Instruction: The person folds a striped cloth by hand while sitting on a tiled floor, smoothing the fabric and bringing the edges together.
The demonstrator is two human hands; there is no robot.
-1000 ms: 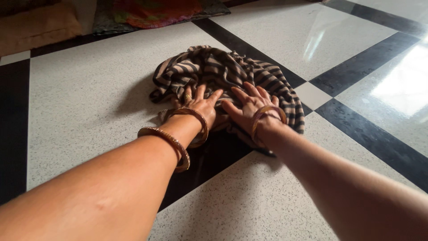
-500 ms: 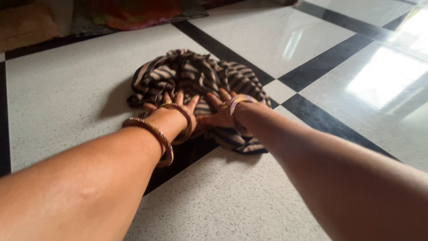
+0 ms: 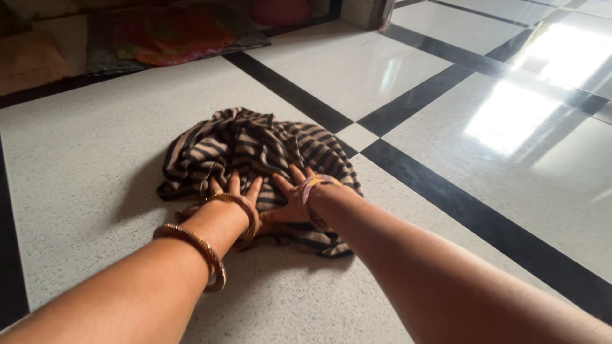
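Two flat palms on crumpled cloth

Left hand (image 3: pixel 233 194) and right hand (image 3: pixel 290 197) spread open, pressing, gripping nothing. Striped cloth (image 3: pixel 255 150) bunched on speckled floor (image 3: pixel 83 146); likely soft, light, limp. Best pinched at near hem or corners

head view looks down, close over floor (image 3: pixel 95 159).
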